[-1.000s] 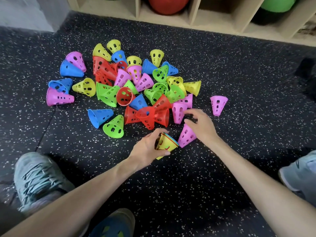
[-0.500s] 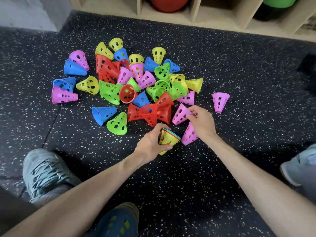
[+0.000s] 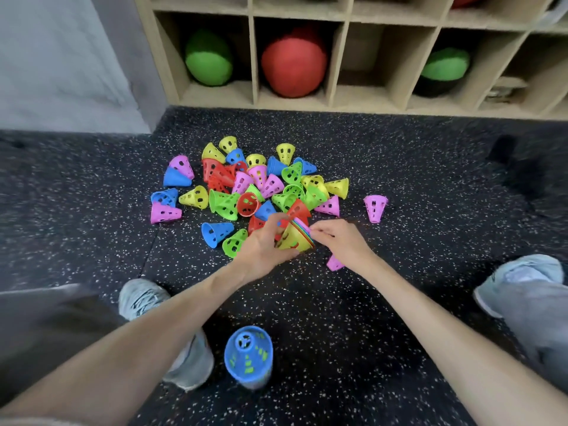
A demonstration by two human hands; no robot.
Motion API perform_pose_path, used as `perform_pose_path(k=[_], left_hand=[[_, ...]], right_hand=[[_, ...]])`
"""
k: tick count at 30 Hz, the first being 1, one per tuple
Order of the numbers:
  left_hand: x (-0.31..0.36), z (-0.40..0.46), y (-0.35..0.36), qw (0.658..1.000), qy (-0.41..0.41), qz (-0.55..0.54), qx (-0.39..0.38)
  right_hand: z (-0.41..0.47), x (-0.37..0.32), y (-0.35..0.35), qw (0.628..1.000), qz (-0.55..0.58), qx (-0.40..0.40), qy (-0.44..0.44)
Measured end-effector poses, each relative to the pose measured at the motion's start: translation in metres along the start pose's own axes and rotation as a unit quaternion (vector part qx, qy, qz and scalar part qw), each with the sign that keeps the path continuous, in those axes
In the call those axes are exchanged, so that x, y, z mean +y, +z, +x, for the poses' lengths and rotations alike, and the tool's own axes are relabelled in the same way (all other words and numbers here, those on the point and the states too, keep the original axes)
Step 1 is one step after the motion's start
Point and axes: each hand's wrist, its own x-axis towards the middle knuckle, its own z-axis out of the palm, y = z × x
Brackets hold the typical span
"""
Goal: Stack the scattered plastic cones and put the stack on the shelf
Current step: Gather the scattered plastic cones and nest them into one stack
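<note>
Yellow plastic forms the outside of the small stack (image 3: 295, 239) gripped in the left hand (image 3: 262, 249), whose fingers are curled tight around its narrow end; rims of red, green, blue and pink show nested at its wide mouth. The right hand (image 3: 339, 241) meets that mouth from the other side, fingertips pinched together on the pink rim there. Both hands hover at the near edge of the pile of loose cones (image 3: 255, 186), which lies scattered on the black speckled floor (image 3: 338, 318) in pink, blue, green, red and yellow, most tipped on their sides.

Taking that pile as the landmark: a single pink cone (image 3: 375, 207) stands apart to its right, wide end up. Another pink cone (image 3: 334, 262) peeks out from under the right wrist, nearer the person than the pile. Much nearer still, between the forearms, a second stack (image 3: 248, 356) stands upright with a blue cone outermost. Grey shoes (image 3: 144, 298) flank the near side. Beyond the pile, the wooden shelf (image 3: 335, 99) sits on the floor, its lower cubbies holding a green ball (image 3: 209, 58), a red ball (image 3: 293, 64) and another green ball (image 3: 445, 67).
</note>
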Motion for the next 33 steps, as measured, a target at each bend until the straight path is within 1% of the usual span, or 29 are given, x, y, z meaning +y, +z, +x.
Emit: perform_pose_path(k=[5,10,12,14,16,18,20,21,25,27,29,33], left_hand=[[0.02,-0.043,-0.027,0.999,0.031,-0.033,0.005],[0.025,-0.088,-0.047,0.998,0.055,-0.033,-0.01],[0.032,-0.109,-0.055,0.997,0.069,-0.04,-0.005],[0.038,-0.127,-0.064,0.995,0.084,-0.054,0.018],[0.041,-0.14,-0.073,0.992,0.089,-0.072,0.054],[0.041,-0.15,-0.081,0.985,0.08,-0.13,0.083],[0.044,-0.158,-0.086,0.968,0.07,-0.206,0.121],[0.047,-0.162,-0.087,0.958,0.066,-0.24,0.141],[0.063,-0.173,-0.087,0.913,0.059,-0.345,0.207],[0.069,-0.176,-0.085,0.892,0.051,-0.385,0.232],[0.073,-0.178,-0.08,0.888,0.05,-0.385,0.245],[0.069,-0.184,-0.066,0.901,0.057,-0.359,0.238]], right_hand=[[-0.033,-0.034,0.001,1.0,0.001,-0.014,-0.021],[-0.06,-0.066,-0.006,0.995,0.02,-0.086,-0.049],[-0.065,-0.075,-0.01,0.994,0.037,-0.083,-0.061],[-0.071,-0.084,-0.013,0.994,0.055,-0.075,-0.062],[-0.081,-0.096,-0.016,0.989,0.097,-0.096,-0.051],[-0.093,-0.107,-0.02,0.98,0.136,-0.134,-0.056],[-0.105,-0.117,-0.02,0.971,0.153,-0.171,-0.066],[-0.109,-0.122,-0.017,0.969,0.159,-0.178,-0.07],[-0.123,-0.132,-0.001,0.969,0.206,-0.115,-0.069],[-0.128,-0.132,0.007,0.966,0.228,-0.105,-0.062],[-0.131,-0.13,0.015,0.965,0.235,-0.104,-0.06],[-0.137,-0.12,0.024,0.968,0.223,-0.108,-0.048]])
